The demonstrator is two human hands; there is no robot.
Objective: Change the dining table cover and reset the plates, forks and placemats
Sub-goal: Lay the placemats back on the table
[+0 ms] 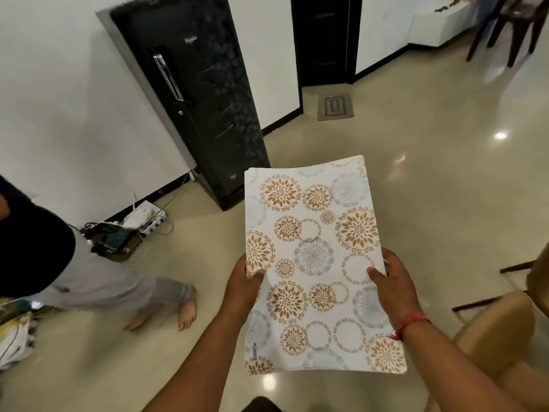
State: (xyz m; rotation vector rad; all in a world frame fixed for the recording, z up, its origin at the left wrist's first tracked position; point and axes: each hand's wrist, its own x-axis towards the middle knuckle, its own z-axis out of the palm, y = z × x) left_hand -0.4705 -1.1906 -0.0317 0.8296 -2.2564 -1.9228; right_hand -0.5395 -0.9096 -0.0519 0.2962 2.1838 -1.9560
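Here, a stack of placemats (pixel 320 263) is held flat above the floor (pixel 430 173), gripped at nine o'clock by the left hand (pixel 242 288) and at three o'clock by the right hand (pixel 395 288), thumbs on top.

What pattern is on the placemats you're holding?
White placemats with gold and grey flowery circles, seen best in the head view.

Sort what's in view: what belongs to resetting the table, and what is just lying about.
Belongs to the job:
- white placemats with gold and grey floral circles, a stack by the look of its edges
- left hand and right hand, gripping its sides

Just lying about:
- tall black refrigerator
- grey doormat
- tangle of cables and white router
- dark wooden chair
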